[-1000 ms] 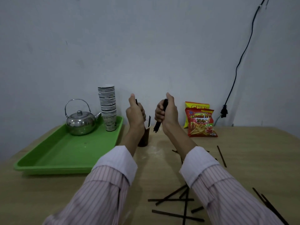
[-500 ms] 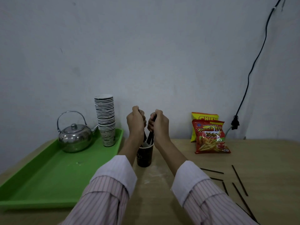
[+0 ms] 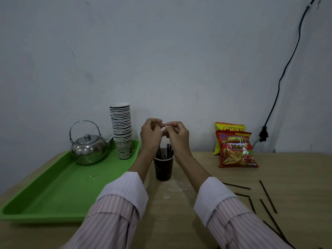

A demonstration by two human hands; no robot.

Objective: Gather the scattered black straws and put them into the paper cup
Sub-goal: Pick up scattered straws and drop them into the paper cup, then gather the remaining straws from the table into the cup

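Head view: loose black straws [image 3: 267, 195] lie on the wooden table [image 3: 179, 221], right of the striped sleeves. Further out, dark paper cup [image 3: 163, 168] stands upright with straws in it. Above it, left hand [image 3: 150, 134] and right hand [image 3: 177, 134], fingers loosely curled, empty, fingertips nearly touching. Green tray [image 3: 59, 191] further left.

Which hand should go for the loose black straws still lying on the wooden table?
The right hand, probably. The loose black straws lie to the right of the dark paper cup, on that arm's side. The left hand would have to cross over the cup. Both hands hover above it, apparently empty.
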